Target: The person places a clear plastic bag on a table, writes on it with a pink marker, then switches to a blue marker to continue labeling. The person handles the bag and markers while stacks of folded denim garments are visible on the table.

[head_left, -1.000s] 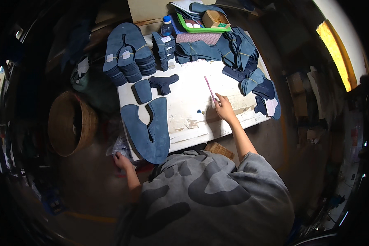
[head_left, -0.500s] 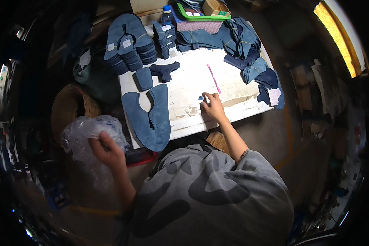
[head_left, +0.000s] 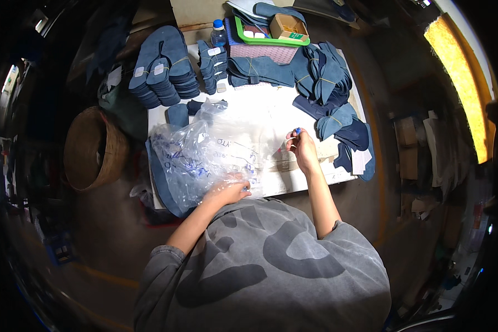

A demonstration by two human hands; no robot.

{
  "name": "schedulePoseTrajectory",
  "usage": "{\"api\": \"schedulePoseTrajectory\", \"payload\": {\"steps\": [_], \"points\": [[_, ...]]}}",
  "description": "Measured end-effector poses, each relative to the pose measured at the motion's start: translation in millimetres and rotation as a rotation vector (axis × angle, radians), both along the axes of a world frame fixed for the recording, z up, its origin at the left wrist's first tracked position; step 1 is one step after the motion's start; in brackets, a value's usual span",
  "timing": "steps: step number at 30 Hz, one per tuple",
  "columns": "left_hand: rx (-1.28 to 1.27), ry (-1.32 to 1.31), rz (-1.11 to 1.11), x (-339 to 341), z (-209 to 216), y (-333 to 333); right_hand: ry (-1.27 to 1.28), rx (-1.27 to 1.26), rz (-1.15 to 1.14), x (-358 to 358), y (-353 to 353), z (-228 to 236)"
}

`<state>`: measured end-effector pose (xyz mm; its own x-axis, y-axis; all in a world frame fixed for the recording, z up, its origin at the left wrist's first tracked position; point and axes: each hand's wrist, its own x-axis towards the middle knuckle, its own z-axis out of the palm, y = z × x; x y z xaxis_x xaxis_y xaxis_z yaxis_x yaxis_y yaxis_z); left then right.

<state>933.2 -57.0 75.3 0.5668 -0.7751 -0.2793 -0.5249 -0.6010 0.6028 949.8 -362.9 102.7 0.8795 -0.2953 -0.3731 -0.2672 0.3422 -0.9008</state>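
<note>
A clear, crumpled plastic bag (head_left: 191, 157) with blue handwriting spreads over the left and middle of the white table. My left hand (head_left: 227, 192) is closed on its near edge. It partly covers a large blue-grey leather-like piece (head_left: 159, 180), a small blue-grey piece (head_left: 177, 115) and a dark piece (head_left: 194, 107). Over the table's right half, my right hand (head_left: 302, 148) is raised. Its fingers pinch a small object with a blue end (head_left: 297, 130); the rest of that object is hidden, so its kind is unclear.
Banded stacks of blue-grey cut pieces (head_left: 166, 66) stand at the back left, with more bundles (head_left: 326, 72) on the right. A blue-capped bottle (head_left: 218, 34) stands beside a pink basket (head_left: 263, 51) topped by a green tray (head_left: 271, 41). A wicker basket (head_left: 97, 152) is left of the table.
My left hand has brought the plastic bag from left of the table onto it. My right hand has lifted off the tabletop with the small object. The pink-striped stick no longer shows plainly.
</note>
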Motion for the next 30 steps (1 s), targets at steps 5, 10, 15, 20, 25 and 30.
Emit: {"api": "schedulePoseTrajectory", "payload": {"steps": [5, 10, 15, 20, 25, 30], "points": [[0.035, 0.178, 0.225, 10, 41, -8, -0.028, -0.123, 0.105, 17, 9, -17], [0.038, 0.113, 0.562, -3, 83, 12, -0.071, -0.224, 0.150, 28, 23, -31], [0.103, -0.428, 0.461, -25, 53, 36, -0.141, -0.759, 0.413, 18, 26, -39], [0.207, -0.415, 0.379, -32, 5, 44, -0.134, -1.195, 0.557, 24, 10, -56], [0.010, -0.335, 0.518, -23, 1, 43, 0.049, -0.464, 0.349, 36, -18, -40], [-0.723, 0.541, 0.913, 1, 17, 40, -0.267, 0.474, 0.030, 38, -46, 13]]}}
